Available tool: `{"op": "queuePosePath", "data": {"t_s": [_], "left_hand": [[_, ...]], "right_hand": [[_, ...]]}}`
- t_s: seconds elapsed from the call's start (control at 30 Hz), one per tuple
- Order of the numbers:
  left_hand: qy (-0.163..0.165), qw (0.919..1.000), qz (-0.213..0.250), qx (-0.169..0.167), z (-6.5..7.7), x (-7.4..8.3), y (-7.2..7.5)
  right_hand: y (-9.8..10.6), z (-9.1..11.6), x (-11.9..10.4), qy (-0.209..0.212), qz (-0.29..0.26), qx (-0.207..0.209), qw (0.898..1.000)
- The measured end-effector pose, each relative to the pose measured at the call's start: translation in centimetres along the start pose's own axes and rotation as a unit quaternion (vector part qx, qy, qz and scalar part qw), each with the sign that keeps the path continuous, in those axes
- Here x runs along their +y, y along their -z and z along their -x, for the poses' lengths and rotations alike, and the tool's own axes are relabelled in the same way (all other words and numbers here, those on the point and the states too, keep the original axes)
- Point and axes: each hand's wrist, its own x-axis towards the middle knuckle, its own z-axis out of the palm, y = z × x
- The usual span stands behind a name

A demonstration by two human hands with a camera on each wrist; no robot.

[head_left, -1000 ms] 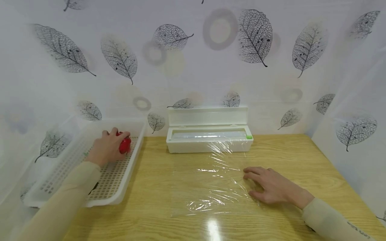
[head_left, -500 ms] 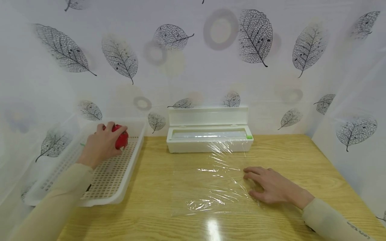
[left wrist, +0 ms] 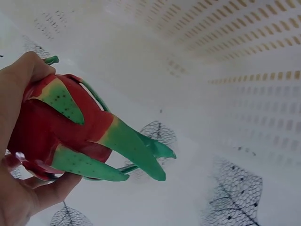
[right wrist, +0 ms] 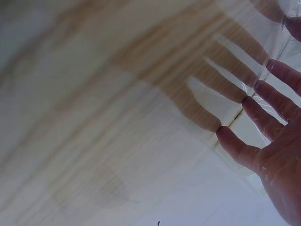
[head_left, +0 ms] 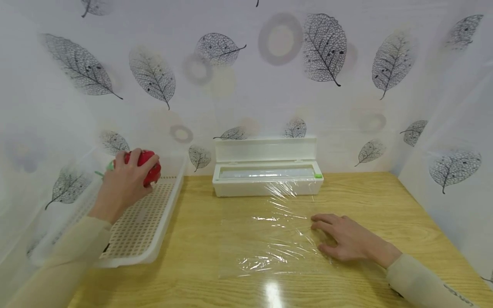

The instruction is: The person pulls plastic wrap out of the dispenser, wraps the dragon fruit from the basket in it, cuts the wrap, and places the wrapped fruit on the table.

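My left hand (head_left: 125,184) grips a red dragon fruit (head_left: 154,172) above the far part of a white perforated plastic basket (head_left: 168,218). In the left wrist view, thumb and fingers wrap the fruit (left wrist: 70,127), and its long green scales point away from the palm. A clear sheet of cling film (head_left: 265,239) lies over the wooden table, drawn from a white dispenser box (head_left: 269,188) whose lid stands up. At the film's right edge rests my right hand (head_left: 346,237), fingertips down and spread; in the right wrist view its fingers (right wrist: 235,147) touch the shiny surface.
A small dark item (head_left: 105,247) shows low in the basket, mostly hidden by the left sleeve. The dispenser has a green piece (head_left: 318,176) at its right end. Leaf-printed sheeting (head_left: 262,98) stands behind and beside the table (head_left: 366,192).
My left hand has lifted the dragon fruit up and a little to the left; more of the fruit now shows. The right hand, film and dispenser stay put.
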Motion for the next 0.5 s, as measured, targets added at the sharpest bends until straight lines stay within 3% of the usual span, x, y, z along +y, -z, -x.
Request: {"op": "queuePosePath", "data": {"t_s": [0.2,0.5], "left_hand": [[-0.009,0.9992,-0.008,0.037,-0.4,0.7,1.2],[-0.006,0.9983,-0.017,0.055,-1.0,1.2,2.6]], "right_hand": [[0.0,0.0,0.0,0.000,-0.001,-0.001,1.000],[0.0,0.0,-0.1,-0.006,-0.003,-0.004,1.000]]}}
